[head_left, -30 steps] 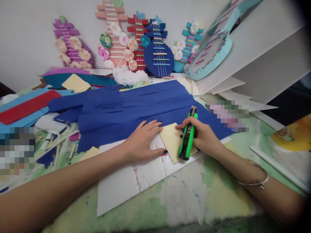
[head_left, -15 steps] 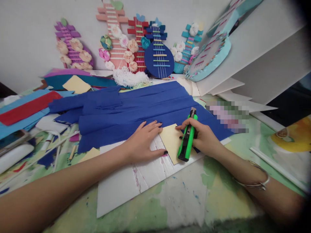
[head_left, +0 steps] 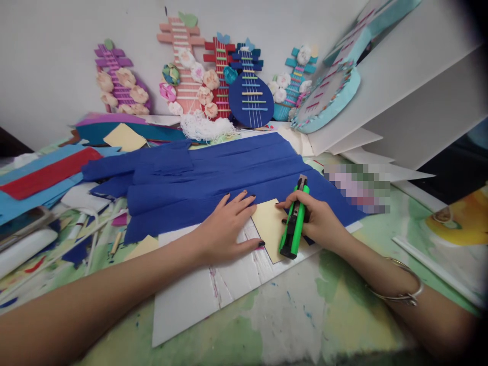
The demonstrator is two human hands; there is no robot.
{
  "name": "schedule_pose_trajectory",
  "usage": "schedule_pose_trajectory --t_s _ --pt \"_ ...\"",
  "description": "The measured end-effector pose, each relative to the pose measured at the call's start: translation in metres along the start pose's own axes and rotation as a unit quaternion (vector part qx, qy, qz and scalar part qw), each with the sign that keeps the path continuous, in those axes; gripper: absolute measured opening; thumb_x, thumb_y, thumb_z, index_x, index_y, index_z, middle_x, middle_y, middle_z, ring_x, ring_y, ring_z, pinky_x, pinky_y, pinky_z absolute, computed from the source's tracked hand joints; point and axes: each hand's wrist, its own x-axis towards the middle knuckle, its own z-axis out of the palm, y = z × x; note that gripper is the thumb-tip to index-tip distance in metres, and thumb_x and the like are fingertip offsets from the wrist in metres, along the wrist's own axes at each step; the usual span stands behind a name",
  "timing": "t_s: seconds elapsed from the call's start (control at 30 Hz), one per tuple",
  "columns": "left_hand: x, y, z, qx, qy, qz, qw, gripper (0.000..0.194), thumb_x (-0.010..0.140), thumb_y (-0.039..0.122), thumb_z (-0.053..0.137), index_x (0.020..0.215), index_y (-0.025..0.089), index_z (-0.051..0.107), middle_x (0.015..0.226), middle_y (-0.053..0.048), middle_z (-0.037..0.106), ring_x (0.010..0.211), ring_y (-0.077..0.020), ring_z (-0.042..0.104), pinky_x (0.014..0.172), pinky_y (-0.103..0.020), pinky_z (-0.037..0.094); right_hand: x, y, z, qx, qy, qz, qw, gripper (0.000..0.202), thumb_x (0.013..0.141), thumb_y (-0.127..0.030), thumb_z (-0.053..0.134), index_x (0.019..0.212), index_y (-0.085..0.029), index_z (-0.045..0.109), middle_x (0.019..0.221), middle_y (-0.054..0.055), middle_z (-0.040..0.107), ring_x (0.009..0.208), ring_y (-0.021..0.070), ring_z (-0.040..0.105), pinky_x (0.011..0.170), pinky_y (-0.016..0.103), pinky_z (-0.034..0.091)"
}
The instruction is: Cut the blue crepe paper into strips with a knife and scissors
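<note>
The background is formed by a plain, greyish-white wall (head_left: pixel 57 61), before which a row of colourful lute-shaped ornaments (head_left: pixel 235 105) is placed. The table (head_left: pixel 282 315) is covered with green, yellowish and whitish patches, and by small blue stains it is marked. At the right, large white boards (head_left: pixel 415 96) are seen slanted. The light is soft.

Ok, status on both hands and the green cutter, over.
Right hand closed around green cutter, above yellow card; contact unclear. Left hand open, spread across white board and blue paper. Left thumb close to the card.
</note>
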Motion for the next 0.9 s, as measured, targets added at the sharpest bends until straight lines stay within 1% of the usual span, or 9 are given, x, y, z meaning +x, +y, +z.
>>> schedule_pose_trajectory --t_s 0.1,0.17,0.27,0.4,0.5,0.63,0.7,0.8,0.9 --pt "0.0 0.006 0.0 0.007 -0.007 0.07 0.998 0.06 0.093 0.049 0.043 0.141 0.014 0.037 0.152 -0.014 0.032 0.145 -0.0293 0.014 0.117 -0.054 0.006 0.0 0.0 -0.001 -0.002 -0.009 -0.001 1.0 0.025 0.074 -0.016 0.065 0.093 -0.026 0.054 0.099 0.003 0.073 0.09 0.0244 0.07 0.078 0.035 0.055" --pt "0.001 0.01 0.001 -0.001 -0.044 0.105 0.993 0.059 0.095 0.047 0.04 0.144 0.014 0.033 0.151 -0.013 0.033 0.144 -0.0274 0.019 0.117 -0.051 0.009 0.0 0.001 -0.002 -0.008 -0.017 -0.001 1.0 0.025 0.074 -0.015 0.065 0.093 -0.026 0.053 0.097 0.003 0.073 0.09 0.0242 0.07 0.078 0.035 0.055" --pt "0.004 0.015 0.002 -0.014 -0.078 0.114 0.99 0.061 0.095 0.048 0.04 0.145 0.015 0.031 0.151 -0.013 0.034 0.141 -0.028 0.027 0.116 -0.049 0.017 0.001 0.001 -0.002 -0.018 -0.023 0.0 1.0 0.023 0.076 -0.016 0.064 0.093 -0.026 0.052 0.089 0.001 0.072 0.087 0.0233 0.07 0.077 0.034 0.055" --pt "0.011 0.021 -0.002 0.003 -0.049 0.12 0.992 0.052 0.092 0.048 0.044 0.132 0.016 0.045 0.138 -0.015 0.049 0.13 -0.0318 0.042 0.111 -0.053 0.022 0.001 -0.002 -0.001 -0.036 -0.02 -0.008 0.999 0.019 0.079 -0.02 0.064 0.094 -0.026 0.054 0.088 0.001 0.072 0.085 0.0225 0.069 0.077 0.033 0.054" --pt "0.021 0.027 -0.007 0.05 -0.049 0.15 0.986 0.037 0.09 0.041 0.049 0.112 0.012 0.055 0.113 -0.015 0.06 0.108 -0.0301 0.054 0.1 -0.047 0.037 0.0 -0.002 0.0 -0.045 -0.004 -0.006 0.999 0.019 0.076 -0.022 0.068 0.09 -0.025 0.056 0.085 0.002 0.073 0.079 0.0223 0.07 0.074 0.033 0.054" --pt "0.032 0.036 -0.015 0.097 -0.075 0.155 0.98 0.023 0.093 0.031 0.043 0.1 0.014 0.057 0.097 -0.011 0.061 0.09 -0.0239 0.057 0.087 -0.037 0.045 -0.003 -0.006 -0.005 0.075 0.074 -0.011 0.994 0.025 0.067 -0.019 0.074 0.084 -0.025 0.056 0.081 0.001 0.073 0.077 0.0223 0.071 0.068 0.03 0.055" --pt "0.035 0.041 -0.017 0.115 -0.084 0.131 0.981 0.028 0.092 0.037 0.046 0.101 0.013 0.057 0.098 -0.011 0.061 0.089 -0.0246 0.056 0.083 -0.036 0.046 -0.004 -0.013 -0.012 0.176 0.138 0.001 0.975 0.022 0.068 -0.022 0.074 0.08 -0.024 0.057 0.068 -0.001 0.069 0.059 0.018 0.068 0.053 0.025 0.053" --pt "0.035 0.049 -0.014 0.132 -0.073 0.104 0.983 0.049 0.088 0.054 0.048 0.108 0.01 0.058 0.103 -0.014 0.06 0.092 -0.028 0.056 0.081 -0.038 0.046 -0.003 -0.029 -0.023 0.284 0.209 0.038 0.935 0.02 0.078 -0.039 0.066 0.088 -0.022 0.062 0.043 -0.004 0.057 0.029 0.0103 0.043 0.029 0.02 0.03" --pt "0.034 0.054 -0.007 0.143 -0.056 0.091 0.984 0.052 0.091 0.053 0.043 0.109 0.007 0.059 0.104 -0.015 0.06 0.091 -0.0281 0.054 0.081 -0.039 0.045 0.003 -0.04 -0.031 0.349 0.254 0.061 0.9 0.035 0.086 -0.047 0.049 0.092 -0.017 0.065 0.034 -0.003 0.05 0.027 0.0095 0.034 0.028 0.021 0.019"
